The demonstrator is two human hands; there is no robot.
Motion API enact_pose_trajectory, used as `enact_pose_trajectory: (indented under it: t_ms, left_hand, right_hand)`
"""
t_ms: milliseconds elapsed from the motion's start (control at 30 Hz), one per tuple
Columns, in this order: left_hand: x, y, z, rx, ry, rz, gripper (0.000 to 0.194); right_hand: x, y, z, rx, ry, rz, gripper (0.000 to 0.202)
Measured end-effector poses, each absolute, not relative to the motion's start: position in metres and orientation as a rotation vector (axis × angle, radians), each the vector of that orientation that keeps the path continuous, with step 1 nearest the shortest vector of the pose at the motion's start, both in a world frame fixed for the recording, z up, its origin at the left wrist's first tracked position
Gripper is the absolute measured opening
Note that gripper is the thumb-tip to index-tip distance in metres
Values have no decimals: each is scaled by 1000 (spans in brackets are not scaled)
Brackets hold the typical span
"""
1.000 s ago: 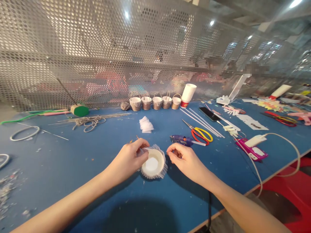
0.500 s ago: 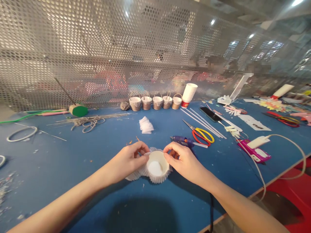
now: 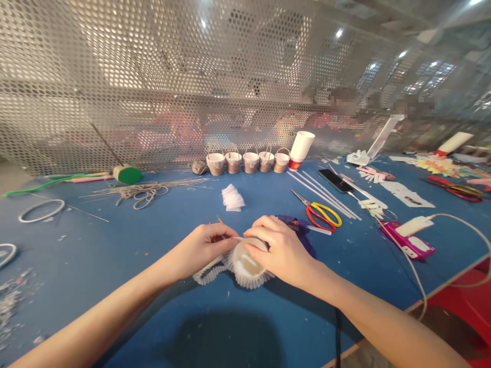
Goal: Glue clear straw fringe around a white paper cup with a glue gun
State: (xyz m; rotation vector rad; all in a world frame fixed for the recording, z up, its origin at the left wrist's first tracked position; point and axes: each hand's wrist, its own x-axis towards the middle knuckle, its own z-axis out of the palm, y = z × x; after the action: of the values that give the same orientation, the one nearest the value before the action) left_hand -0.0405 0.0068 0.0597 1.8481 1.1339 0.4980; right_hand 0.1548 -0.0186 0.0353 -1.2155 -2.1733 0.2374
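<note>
A short white paper cup point(image 3: 249, 262) sits in front of me, its opening facing up. Pleated, whitish trim point(image 3: 251, 281) runs around its outside, and a loose end of the pleated strip point(image 3: 209, 276) trails off to the left on the table. At the cup's left rim, my left hand point(image 3: 207, 245) is closed, thumb and fingers pinching the strip. My right hand point(image 3: 282, 250) reaches over the cup from the right, thumb inside the opening and fingers against the far side. The fingertips of both hands are partly hidden.
A glue gun point(image 3: 303, 230) and red-and-yellow scissors point(image 3: 322, 214) lie beyond my right hand. Folded white pieces point(image 3: 232, 198) lie ahead. Several small handled buckets point(image 3: 250, 162) and stacked cups point(image 3: 301, 150) stand by the perforated metal screen point(image 3: 153, 97). A phone point(image 3: 335, 181) lies right.
My right hand has moved left over the cup, its thumb now inside the opening. My left hand stays at the left rim. The strip's loose end shows more.
</note>
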Motion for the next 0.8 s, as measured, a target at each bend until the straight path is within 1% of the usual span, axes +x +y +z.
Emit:
enact_pose_trajectory:
  t_ms: [67,167,333,500,567,800]
  left_hand:
    - [-39,7,56,1819,1128,501,30]
    - [-37,5,49,1763,1113,485,29]
    - [-31,-3,46,1615,1099,465,25]
    - [-28,-7,49,1554,1133,504,33]
    - [-27,-7,50,1559,1130,514,33]
    - [-23,-13,48,1694,1179,525,21]
  right_hand:
    - [150,-16,34,-1252,-2192,183,5]
    - [147,-16,33,-1312,-2170,189,12]
    - [148,-21,33,-1364,-2114,222,15]
    - [150,-28,28,-1333,-2089,106,14]
    - [151,-30,25,-1314,-2077,47,15]
    - [151,-33,22,-1308,-2060,51,15]
